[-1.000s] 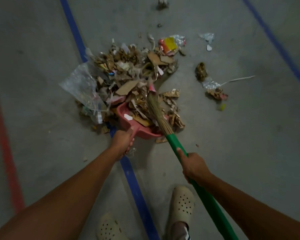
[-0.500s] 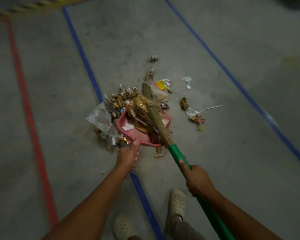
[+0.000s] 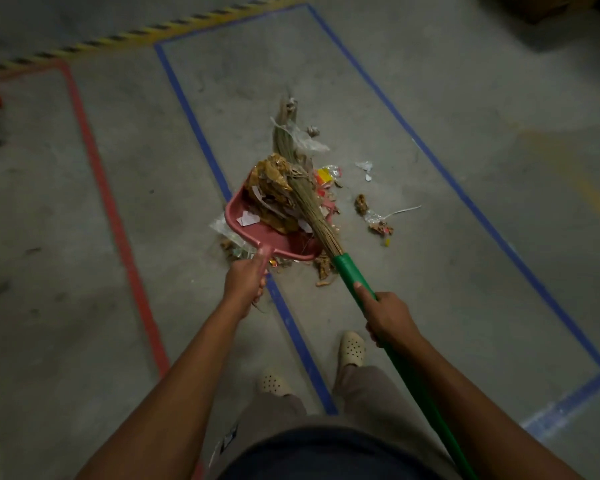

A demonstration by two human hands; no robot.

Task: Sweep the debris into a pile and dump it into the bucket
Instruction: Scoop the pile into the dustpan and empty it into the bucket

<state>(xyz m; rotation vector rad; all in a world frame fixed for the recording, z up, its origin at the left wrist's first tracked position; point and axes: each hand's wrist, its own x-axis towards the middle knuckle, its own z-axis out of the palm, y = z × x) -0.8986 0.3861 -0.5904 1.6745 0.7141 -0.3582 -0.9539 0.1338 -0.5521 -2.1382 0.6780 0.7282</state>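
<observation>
My left hand (image 3: 245, 284) grips the handle of a red dustpan (image 3: 253, 233), which carries a heap of brown cardboard and paper debris (image 3: 274, 195). My right hand (image 3: 388, 317) grips the green handle of a broom (image 3: 354, 271). The broom's straw bristles (image 3: 305, 199) lie across the heap in the pan and reach past it. Loose scraps (image 3: 374, 220) and a yellow wrapper (image 3: 326, 174) remain on the concrete floor to the right of the pan. A clear plastic bag (image 3: 224, 226) lies under the pan's left edge. No bucket is in view.
Blue tape lines (image 3: 187, 109) and a red tape line (image 3: 101, 174) mark the concrete floor. A yellow-black hazard stripe (image 3: 118, 38) runs along the far edge. My feet in pale perforated clogs (image 3: 352, 348) stand just behind the pan. A dark box sits at top right (image 3: 541, 8).
The view has risen and pulled back from the floor. The dustpan has lifted with debris on it, and the broom's bristles hold the heap in the pan.
</observation>
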